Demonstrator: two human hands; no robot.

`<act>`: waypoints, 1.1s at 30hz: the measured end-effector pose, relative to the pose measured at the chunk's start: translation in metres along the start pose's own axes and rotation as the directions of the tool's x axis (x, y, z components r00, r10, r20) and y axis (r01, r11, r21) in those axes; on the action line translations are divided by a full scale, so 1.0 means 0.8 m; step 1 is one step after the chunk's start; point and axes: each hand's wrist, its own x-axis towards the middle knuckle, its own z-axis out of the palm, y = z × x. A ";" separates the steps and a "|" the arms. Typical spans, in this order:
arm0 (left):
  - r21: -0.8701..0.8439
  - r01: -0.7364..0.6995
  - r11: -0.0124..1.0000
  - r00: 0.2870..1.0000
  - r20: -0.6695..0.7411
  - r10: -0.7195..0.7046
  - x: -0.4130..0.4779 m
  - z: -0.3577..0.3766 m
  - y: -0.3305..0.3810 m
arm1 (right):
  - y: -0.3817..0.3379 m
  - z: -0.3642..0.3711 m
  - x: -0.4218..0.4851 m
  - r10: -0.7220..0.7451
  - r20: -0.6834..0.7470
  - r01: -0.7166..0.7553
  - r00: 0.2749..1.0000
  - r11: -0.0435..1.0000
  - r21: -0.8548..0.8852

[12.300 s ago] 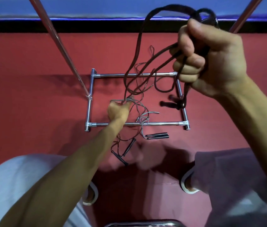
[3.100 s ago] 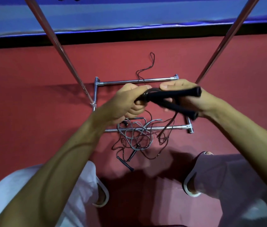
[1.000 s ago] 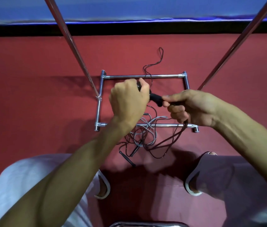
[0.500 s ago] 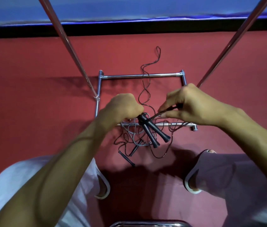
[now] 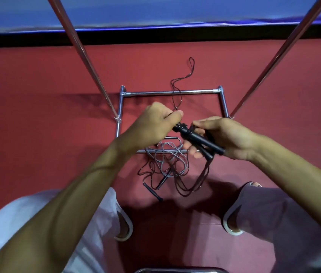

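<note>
My right hand (image 5: 228,137) grips the two black handles (image 5: 199,140) of a dark skipping rope, held side by side and pointing up-left. My left hand (image 5: 155,125) pinches the thin dark cord (image 5: 177,95) close to the handles' tips. That cord runs away from me over the far bar and ends in a small loop on the floor. Below the handles, loops of the same rope (image 5: 193,184) hang down. On the red floor lies a tangle of grey and dark ropes (image 5: 165,162) with slim black handles (image 5: 155,188).
A chrome rectangular frame (image 5: 171,93) lies on the red floor, with two slanted chrome poles (image 5: 80,52) rising from its sides. My knees in light trousers and my sandalled feet (image 5: 124,227) flank the ropes. A black and blue band runs along the far wall.
The handles have swung from pointing down under my left hand to lying across my right palm. My right hand now grips them, and my left has moved up to the cord.
</note>
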 end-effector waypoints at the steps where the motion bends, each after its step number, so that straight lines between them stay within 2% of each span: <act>1: 0.018 -0.017 1.000 0.999 -0.041 0.018 -0.002 0.001 0.001 | -0.001 0.000 0.002 -0.018 -0.030 0.018 0.999 1.000 0.014; 5: 0.125 -0.040 0.991 0.985 -0.159 0.060 -0.004 0.015 0.007 | -0.004 0.004 0.007 -0.100 -0.100 0.100 0.990 0.995 0.000; 9: 0.055 -0.002 0.999 0.993 -0.120 0.008 -0.003 0.034 0.003 | -0.007 0.007 0.013 -0.187 -0.086 0.185 0.979 0.982 -0.027; 13: 0.022 -0.063 0.998 0.992 -0.111 0.065 -0.005 0.029 0.005 | -0.008 0.007 0.018 -0.224 -0.143 0.221 0.964 0.974 -0.040; 16: -0.081 -0.114 0.990 0.990 -0.095 0.106 -0.011 0.025 0.014 | -0.011 0.004 0.016 -0.193 -0.158 0.189 0.968 0.981 -0.042; 19: -0.239 -0.060 0.969 0.997 -0.052 0.049 -0.013 0.021 0.016 | -0.017 0.000 0.015 -0.210 -0.166 0.181 0.964 0.968 -0.175; 22: -0.499 0.074 0.863 0.997 0.050 -0.056 -0.013 0.019 0.022 | -0.022 0.003 0.017 -0.251 -0.205 0.203 0.946 0.952 -0.228; 24: -0.612 0.131 0.780 0.991 0.101 -0.087 -0.011 0.018 0.028 | -0.023 0.002 0.020 -0.265 -0.218 0.213 0.939 0.948 -0.235; 27: -0.687 0.200 0.698 0.979 0.163 -0.119 -0.012 0.016 0.030 | -0.016 -0.006 0.024 -0.279 -0.147 0.234 0.949 0.935 -0.267; 30: -0.724 0.286 0.628 0.958 0.219 -0.185 -0.012 0.018 0.026 | -0.008 -0.014 0.030 -0.217 -0.139 0.173 0.966 0.947 -0.270; 31: -0.745 0.328 0.580 0.945 0.249 -0.214 -0.012 0.013 0.024 | -0.009 -0.013 0.033 -0.191 -0.138 0.149 0.972 0.952 -0.266; 33: -0.785 0.451 0.424 0.891 0.364 -0.274 -0.008 0.008 0.018 | -0.012 -0.014 0.036 -0.114 -0.133 0.080 0.985 0.968 -0.238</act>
